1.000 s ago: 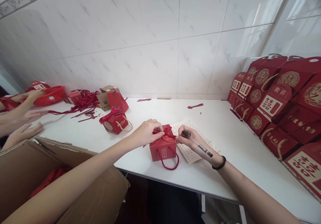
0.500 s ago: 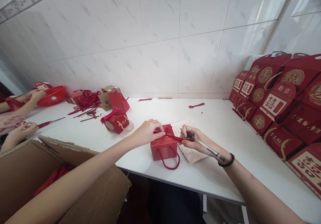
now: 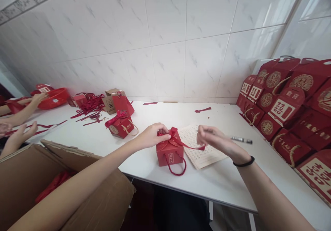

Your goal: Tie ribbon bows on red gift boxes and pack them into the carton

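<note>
A small red gift box [image 3: 169,154] with a twisted rope handle stands at the near part of the white table. On its top is a red ribbon [image 3: 190,147] tied in a bow. My left hand [image 3: 156,134] pinches the bow's left side, fingers closed. To the right of the box, my right hand [image 3: 213,138] is raised and blurred by motion, its fingers curled around a pen [image 3: 241,140] whose back end sticks out past the hand. The ribbon's loose tail hangs below that hand, apart from it as far as I can see. Handwritten paper sheets [image 3: 204,160] lie underneath.
Many red gift boxes [image 3: 281,110] are stacked at the right. Left of me are a bow-tied box [image 3: 120,125], a ribbon pile [image 3: 90,105], a red basin [image 3: 55,98] and an open carton [image 3: 103,193]. Other people's hands [image 3: 22,134] work at the far left.
My right hand has let go of the ribbon tail and moved right and up, the pen swinging with it. My left hand stays on the bow. A nearby person's hand has opened.
</note>
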